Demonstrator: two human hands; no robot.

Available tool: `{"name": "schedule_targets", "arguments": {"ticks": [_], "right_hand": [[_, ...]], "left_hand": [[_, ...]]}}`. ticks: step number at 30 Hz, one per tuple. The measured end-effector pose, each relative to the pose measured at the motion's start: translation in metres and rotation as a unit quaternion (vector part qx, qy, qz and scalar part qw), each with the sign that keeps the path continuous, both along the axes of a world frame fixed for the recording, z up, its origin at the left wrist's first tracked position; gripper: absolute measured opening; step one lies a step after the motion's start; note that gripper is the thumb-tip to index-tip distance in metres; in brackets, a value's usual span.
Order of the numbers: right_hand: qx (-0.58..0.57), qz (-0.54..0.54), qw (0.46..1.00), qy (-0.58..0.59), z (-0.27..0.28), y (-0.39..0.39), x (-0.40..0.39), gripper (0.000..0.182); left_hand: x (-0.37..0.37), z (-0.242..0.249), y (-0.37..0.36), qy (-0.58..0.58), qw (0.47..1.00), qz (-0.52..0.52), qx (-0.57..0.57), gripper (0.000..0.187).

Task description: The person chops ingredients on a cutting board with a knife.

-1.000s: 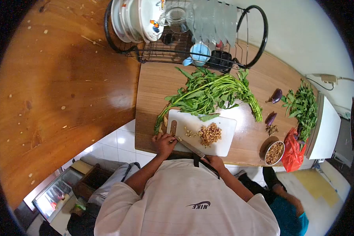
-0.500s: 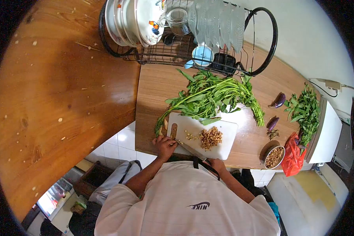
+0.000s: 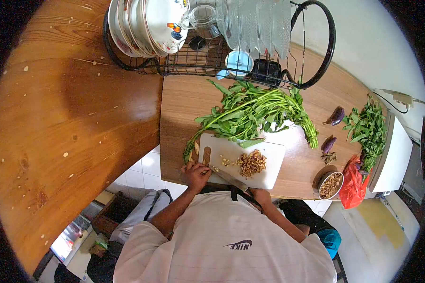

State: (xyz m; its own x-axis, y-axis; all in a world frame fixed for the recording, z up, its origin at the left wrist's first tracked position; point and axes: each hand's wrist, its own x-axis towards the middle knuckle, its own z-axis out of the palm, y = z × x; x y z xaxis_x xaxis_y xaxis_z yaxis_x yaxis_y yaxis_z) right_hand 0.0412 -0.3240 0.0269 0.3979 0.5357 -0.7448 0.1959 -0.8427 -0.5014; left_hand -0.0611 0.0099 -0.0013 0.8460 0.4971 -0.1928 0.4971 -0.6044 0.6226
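A white cutting board (image 3: 271,162) lies at the table's front edge, with a pile of chopped brown pieces (image 3: 251,163) and a few paler bits beside it. My left hand (image 3: 197,175) is closed at the board's lower left corner, its fingers near the knife tip; what they pinch is too small to name. My right hand (image 3: 259,194) grips the handle of a knife (image 3: 232,179), whose blade points left along the board's near edge. Behind the board, a large bunch of leafy green stems (image 3: 250,111) partly overlaps its far edge.
A wire dish rack (image 3: 193,66) with plates and glasses stands at the back. On the right are two eggplants (image 3: 335,116), a bowl of chopped pieces (image 3: 330,185), a red plastic bag (image 3: 352,186) and more greens (image 3: 369,132).
The camera view has shifted slightly, so the dish rack sits a little further left and looks larger. Both hands and the knife stay in nearly the same place at the board.
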Motion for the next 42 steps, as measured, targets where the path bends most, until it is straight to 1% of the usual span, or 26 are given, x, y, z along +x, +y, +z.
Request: {"name": "schedule_targets", "arguments": {"ticks": [2,4,5,6,8,11,13,15,16,18,20,22,25,27,28,30,31,33,34,36,39,42], "right_hand": [[0.009,-0.013,1.000,-0.015,0.001,0.001,-0.001,0.060],[0.017,-0.027,0.999,-0.031,0.014,0.008,0.007,0.061],[-0.017,0.022,1.000,-0.007,0.027,0.013,0.016,0.047],[-0.051,0.070,0.996,0.016,0.038,0.019,0.023,0.038],[-0.050,0.059,0.997,0.011,0.038,0.018,0.021,0.039],[-0.036,0.050,0.998,-0.003,0.029,0.011,0.014,0.041],[-0.023,0.051,0.998,-0.012,0.014,0.008,0.007,0.042],[-0.020,0.049,0.998,-0.024,0.005,0.006,0.002,0.047],[-0.021,0.049,0.998,-0.024,0.015,0.014,0.008,0.047],[-0.083,0.088,0.992,0.027,0.033,0.033,0.022,0.052],[-0.070,0.077,0.995,0.010,0.020,0.023,0.012,0.054],[-0.059,0.064,0.996,-0.008,0.023,0.022,0.013,0.057],[-0.083,0.069,0.994,0.012,0.027,0.018,0.014,0.052],[-0.046,0.067,0.997,0.009,0.026,0.009,0.011,0.044],[-0.046,0.067,0.997,0.009,0.023,0.006,0.008,0.044],[-0.012,0.022,1.000,0.000,0.021,0.005,0.005,0.036],[-0.012,0.022,1.000,-0.001,0.023,0.005,0.007,0.036],[-0.057,0.060,0.995,0.056,0.027,0.005,0.013,0.038],[-0.057,0.061,0.995,0.055,0.031,0.005,0.014,0.038],[0.007,0.032,0.999,0.022,0.037,0.005,0.013,0.039],[-0.026,0.034,0.999,0.031,0.035,0.004,0.015,0.038],[-0.026,0.049,0.997,0.060,0.030,-0.001,0.014,0.037]], "left_hand": [[0.011,0.016,0.000,0.009,0.997,-0.026,0.076,0.014],[0.014,0.019,-0.001,0.003,0.997,-0.024,0.072,0.014],[0.014,0.020,-0.001,-0.002,0.997,-0.023,0.067,0.014],[0.013,0.016,-0.001,-0.003,0.997,-0.023,0.068,0.014],[0.009,0.007,-0.001,-0.042,0.997,-0.019,0.057,0.014],[0.014,0.017,0.000,-0.022,0.996,-0.035,0.076,0.014],[0.012,0.016,0.001,-0.016,0.996,-0.040,0.084,0.014],[0.010,0.010,0.000,-0.011,0.995,-0.046,0.091,0.015],[0.008,0.008,0.001,-0.020,0.996,-0.041,0.081,0.014],[0.007,0.008,0.000,-0.028,0.996,-0.035,0.072,0.014],[0.010,0.014,0.000,-0.012,0.996,-0.029,0.082,0.014],[0.011,0.015,-0.001,-0.005,0.997,-0.031,0.077,0.015],[0.011,0.013,0.000,-0.002,0.997,-0.033,0.071,0.015],[0.011,0.012,0.000,-0.009,0.997,-0.032,0.070,0.015],[0.011,0.013,0.001,-0.010,0.996,-0.033,0.077,0.015],[0.012,0.015,0.001,-0.012,0.996,-0.035,0.085,0.015],[0.013,0.016,0.001,-0.015,0.996,-0.032,0.086,0.015],[0.011,0.014,0.001,-0.018,0.996,-0.028,0.087,0.015],[0.009,0.008,0.001,-0.021,0.995,-0.029,0.089,0.015],[0.008,0.005,0.001,-0.024,0.995,-0.028,0.092,0.015],[0.009,0.009,0.000,-0.030,0.996,-0.012,0.086,0.015],[0.011,0.013,0.000,-0.021,0.997,-0.012,0.079,0.015]]}}
